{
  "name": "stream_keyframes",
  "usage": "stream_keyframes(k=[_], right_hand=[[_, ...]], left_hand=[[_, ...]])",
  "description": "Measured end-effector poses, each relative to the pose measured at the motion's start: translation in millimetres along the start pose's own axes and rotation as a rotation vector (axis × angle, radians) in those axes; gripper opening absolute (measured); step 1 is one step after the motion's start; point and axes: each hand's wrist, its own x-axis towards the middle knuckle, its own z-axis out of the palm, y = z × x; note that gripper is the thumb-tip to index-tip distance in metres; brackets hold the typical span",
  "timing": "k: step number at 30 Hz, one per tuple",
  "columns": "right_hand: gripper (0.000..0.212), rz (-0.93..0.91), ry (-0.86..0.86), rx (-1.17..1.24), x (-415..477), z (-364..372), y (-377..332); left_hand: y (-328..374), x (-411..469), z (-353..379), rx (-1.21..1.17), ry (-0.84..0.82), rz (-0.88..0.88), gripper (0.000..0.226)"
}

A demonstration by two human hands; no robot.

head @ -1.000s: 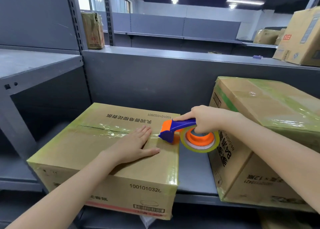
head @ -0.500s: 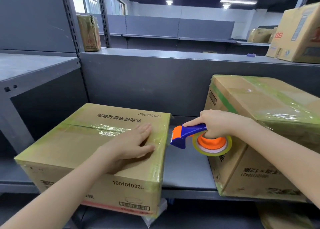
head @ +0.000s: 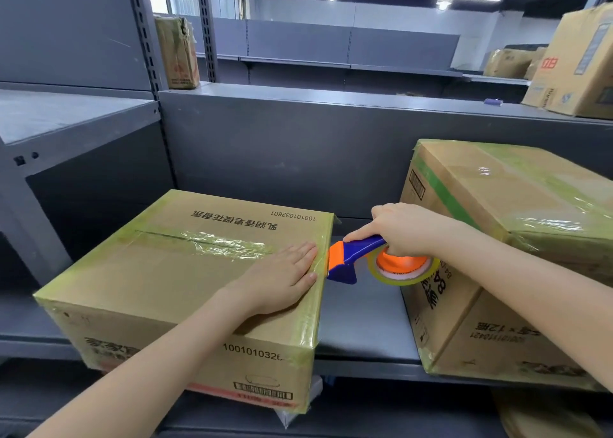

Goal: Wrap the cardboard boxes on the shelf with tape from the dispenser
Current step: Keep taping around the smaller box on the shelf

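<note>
A cardboard box [head: 159, 281] with greenish tape on its edges and a wrinkled strip across its top sits on the grey shelf [head: 361, 325]. My left hand [head: 282, 280] lies flat on the box top near its right edge. My right hand [head: 404, 228] grips the blue and orange tape dispenser [head: 358, 260], whose orange head is at the box's upper right edge. The tape roll [head: 403, 270] hangs under my right hand. A second taped box [head: 504, 238] stands tilted on the shelf at the right.
A gap of bare shelf lies between the two boxes. The grey back panel [head: 282, 159] rises behind them. More boxes stand on the upper shelf at right [head: 577, 59] and far left [head: 177, 52]. A lower shelf level holds another box [head: 544, 414].
My right hand first drew the dispenser away to the right, then brought it back to the box's right edge. My left hand slid right along the box top.
</note>
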Motion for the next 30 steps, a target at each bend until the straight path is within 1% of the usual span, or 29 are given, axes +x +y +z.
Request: stream_keyframes(k=[6, 7, 9, 10, 11, 12, 15, 21, 24, 26, 30], right_hand=[[0.064, 0.004, 0.065, -0.065, -5, 5, 0], [0.061, -0.003, 0.098, -0.104, -5, 4, -3], [0.049, -0.106, 0.134, -0.217, 2, 10, -21], [0.045, -0.174, 0.105, -0.258, 6, 18, -34], [0.044, -0.207, 0.058, -0.248, 8, 27, -46], [0.046, -0.202, 0.032, -0.202, 10, 34, -51], [0.059, -0.129, 0.018, -0.092, 8, 40, -40], [0.06, -0.044, 0.07, -0.055, 5, 27, -34], [0.058, 0.055, 0.149, -0.027, -3, 25, -24], [0.061, 0.147, 0.213, 0.006, -9, 23, -20], [0.064, 0.315, 0.384, 0.04, -21, 15, -25]], left_hand=[[-1, 1, 0, -0.008, -0.005, 0.002, 0.056], [-1, 1, 0, -0.007, -0.006, 0.003, 0.056], [0, 1, 0, -0.002, -0.001, 0.006, 0.056], [0, 0, 0, -0.001, 0.001, 0.006, 0.056], [0, -1, 1, -0.002, -0.001, 0.006, 0.056], [0, -2, 2, -0.003, -0.001, 0.005, 0.056], [-2, -1, 2, -0.003, 0.016, 0.005, 0.056], [-2, 1, 1, 0.006, 0.012, -0.007, 0.057], [-2, 0, -1, -0.007, -0.011, -0.015, 0.059], [-2, -1, -3, -0.022, -0.011, -0.024, 0.06], [-6, -2, -1, -0.065, 0.005, -0.086, 0.066]])
